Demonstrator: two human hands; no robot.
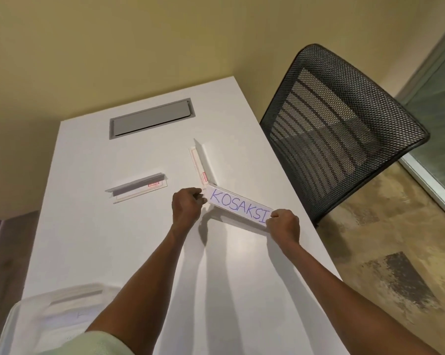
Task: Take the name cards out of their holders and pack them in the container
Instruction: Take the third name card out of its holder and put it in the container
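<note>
A person is standing at a white table (144, 252), looking down at both bare forearms reaching forward. The left hand (187, 207) and the right hand (284, 226) are each gripping one end of a clear name card holder (238, 210) that is carrying a white name card (242, 206) with "KOSAKSI" hand-lettered in purple. The left hand's fingers (198, 198) are pinching the card's left end, and the right hand is clenching around the right end, covering the last letter's edge. The holder is sitting at an angle near the right edge of the table, and the card is still sitting inside it.

Two more clear holders are lying on the table farther away. One empty holder (202, 163) is lying just beyond the held one, its near end almost touching it. Another empty holder (137, 188) is lying to the left, well apart from the hands. Both are showing small red labels.

A translucent plastic container (57, 308) is sitting at the near left corner, blurred, partly hidden by the left arm. A grey cable hatch (151, 119) is sitting flush in the table's far end. A black mesh chair (342, 129) is standing beside the table on the right.
</note>
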